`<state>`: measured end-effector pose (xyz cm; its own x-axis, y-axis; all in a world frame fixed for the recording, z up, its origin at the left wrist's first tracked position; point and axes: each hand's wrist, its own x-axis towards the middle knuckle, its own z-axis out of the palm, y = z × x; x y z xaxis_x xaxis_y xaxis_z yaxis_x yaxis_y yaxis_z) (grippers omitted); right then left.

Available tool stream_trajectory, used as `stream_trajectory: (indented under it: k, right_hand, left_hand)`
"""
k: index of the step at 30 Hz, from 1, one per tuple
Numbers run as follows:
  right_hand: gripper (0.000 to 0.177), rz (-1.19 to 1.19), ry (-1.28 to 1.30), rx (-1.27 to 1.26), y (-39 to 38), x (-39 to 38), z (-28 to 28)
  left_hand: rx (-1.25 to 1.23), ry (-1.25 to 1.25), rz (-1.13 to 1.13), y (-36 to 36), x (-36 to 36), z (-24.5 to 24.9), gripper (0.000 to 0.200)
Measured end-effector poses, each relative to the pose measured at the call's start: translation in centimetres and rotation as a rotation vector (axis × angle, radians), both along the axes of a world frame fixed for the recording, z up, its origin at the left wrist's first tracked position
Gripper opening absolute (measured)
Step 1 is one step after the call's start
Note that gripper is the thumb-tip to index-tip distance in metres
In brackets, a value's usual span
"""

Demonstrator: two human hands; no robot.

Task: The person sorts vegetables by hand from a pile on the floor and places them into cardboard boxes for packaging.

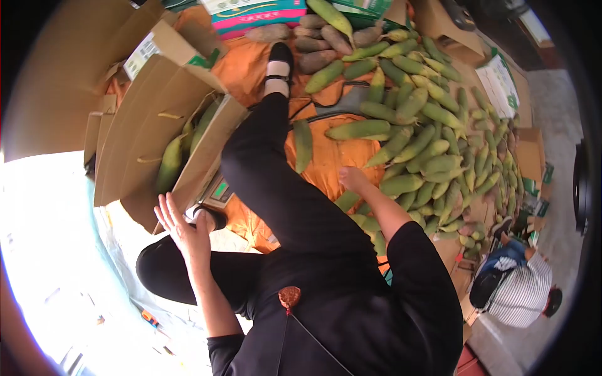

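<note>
My left hand (186, 236) is open, its fingers spread at the lower edge of an upright-flapped cardboard box (204, 147). Inside that box lie several green radishes (169, 164). A scale (219, 190) with a lit green display shows beside the box, next to my knee. My right hand (355, 180) is curled closed over the orange cloth (326, 150), with nothing showing in its fingers. Just right of it spreads a big pile of green radishes (433, 147). One single radish (303, 145) lies apart on the cloth, between my leg and the pile.
Reddish-brown roots (316, 61) lie at the top of the cloth, near a pink and teal carton (257, 15). More cardboard boxes (532, 153) stand at the right. Another person (517, 291) in a striped top sits at lower right. My shoe (279, 66) rests on the cloth.
</note>
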<state>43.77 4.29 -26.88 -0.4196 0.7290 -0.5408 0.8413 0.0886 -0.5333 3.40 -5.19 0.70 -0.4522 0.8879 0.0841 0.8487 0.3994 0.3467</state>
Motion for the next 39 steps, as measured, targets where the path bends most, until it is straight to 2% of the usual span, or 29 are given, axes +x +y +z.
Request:
stream_trajectory:
  k: [3, 5, 9, 11, 12, 14, 16, 18, 19, 21, 24, 28, 30, 31, 34, 36, 37, 39]
  right_hand:
    - [0.022, -0.035, -0.044, 0.044, 0.9, -1.9, 1.4]
    - [0.022, -0.141, 0.114, 0.083, 1.4, -3.1, 2.1]
    - [0.025, -0.108, 0.118, 0.112, 2.6, -5.6, 2.8]
    - [0.024, -0.068, 0.083, -0.077, 3.0, -5.8, 3.8]
    - [0.024, -0.35, 0.309, -0.248, 2.3, -4.8, -0.8]
    - [0.023, -0.277, 0.285, -0.193, 2.1, -4.7, 0.0]
    - [0.022, -0.216, 0.256, -0.136, 1.9, -4.6, 2.6]
    - [0.02, -0.199, 0.197, -0.223, 1.8, -5.8, 7.6]
    - [0.02, -0.201, 0.194, -0.219, 1.2, -4.7, 4.9]
    - [0.021, -0.207, 0.223, 0.003, -0.1, -2.3, -1.8]
    - [0.023, -0.145, 0.183, 0.019, -0.1, -2.3, 0.8]
    - [0.025, -0.189, 0.151, -0.044, 1.2, -2.9, 2.7]
    - [0.026, -0.047, 0.009, 0.054, 2.7, -3.3, 4.6]
    - [0.026, -0.049, 0.012, 0.064, 3.7, -3.0, 4.3]
    - [0.024, -0.128, 0.151, 0.045, 6.6, -2.5, 4.6]
    - [0.024, -0.464, 0.333, -0.154, 8.4, -4.4, 12.4]
    - [0.024, -0.462, 0.333, -0.149, 9.3, -4.9, 13.8]
    - [0.027, -0.63, 0.483, -0.13, 10.6, -5.4, 15.4]
  left_hand:
    - [0.025, -0.006, -0.004, 0.0, -0.2, 0.0, 0.077]
    - [0.025, -0.019, -0.003, -0.1, -0.4, 0.1, 0.077]
    - [-0.006, -0.083, 0.038, 0.0, -0.3, 1.0, 0.072]
    - [0.018, -0.094, 0.029, -0.2, -0.6, 1.2, 0.068]
    - [0.019, -0.096, 0.039, -0.3, -0.7, 1.3, 0.068]
    - [0.08, -0.221, 0.067, -0.4, -1.0, 1.7, 0.065]
    - [0.1, -0.238, 0.083, -0.5, -1.3, 2.3, 0.064]
    - [0.126, -0.227, 0.096, -0.6, -1.6, 2.9, 0.06]
    - [0.136, -0.227, 0.103, -0.6, -1.7, 3.2, 0.058]
    - [0.149, -0.219, 0.103, -0.8, -2.3, 3.4, 0.056]
    - [0.172, -0.149, 0.094, -0.9, -3.1, 3.9, 0.053]
    - [0.194, -0.124, 0.103, -0.8, -4.6, 4.7, 0.051]
    - [0.201, -0.137, 0.101, -0.8, -5.7, 5.1, 0.05]
    - [0.206, -0.141, 0.096, -0.8, -6.4, 5.4, 0.05]
    - [0.222, -0.259, 0.165, -1.0, -8.7, 5.7, 0.05]
    - [0.225, -0.325, 0.211, -0.8, -9.4, 6.3, 0.05]
    - [0.215, -0.393, 0.254, -0.8, -9.9, 6.4, 0.05]
    - [0.212, -0.43, 0.232, -1.0, -11.2, 6.1, 0.051]
